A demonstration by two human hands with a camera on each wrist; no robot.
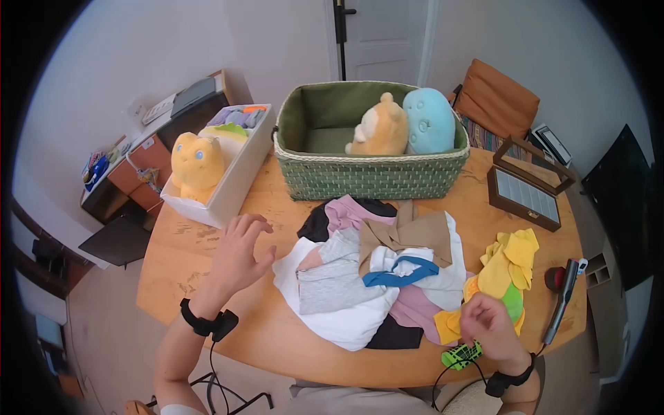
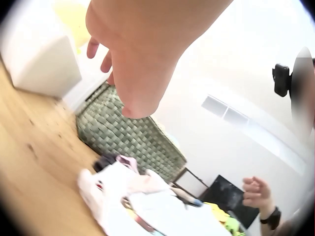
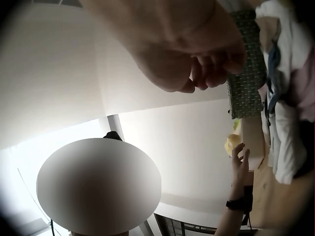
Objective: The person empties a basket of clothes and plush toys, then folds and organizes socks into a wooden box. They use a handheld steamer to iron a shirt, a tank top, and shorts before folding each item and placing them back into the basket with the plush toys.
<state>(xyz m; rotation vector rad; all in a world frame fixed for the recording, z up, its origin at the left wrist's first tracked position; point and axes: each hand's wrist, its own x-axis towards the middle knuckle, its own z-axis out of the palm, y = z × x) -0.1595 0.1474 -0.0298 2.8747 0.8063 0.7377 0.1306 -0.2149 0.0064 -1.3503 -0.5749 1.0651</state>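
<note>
My left hand (image 1: 238, 257) is raised over the table's left part, fingers loosely bent and holding nothing, left of a pile of clothes (image 1: 339, 277). The pile has white, grey, pink, tan and black pieces, with a blue-trimmed white one (image 1: 401, 268) on top. My right hand (image 1: 490, 328) hovers above the table's front right with loosely curled fingers and nothing in them. Beside it lie a yellow and green cloth item (image 1: 508, 270) and a bright green patterned object (image 1: 461, 355). The left wrist view shows the left hand (image 2: 142, 59) above the woven basket.
A green woven basket (image 1: 366, 178) holding a tan plush (image 1: 384, 128) and a blue plush (image 1: 429, 121) stands at the back. To its left is a white box (image 1: 238, 180) with a yellow plush (image 1: 197, 166). At right are a brown lidded case (image 1: 523, 200) and a black-handled tool (image 1: 564, 297).
</note>
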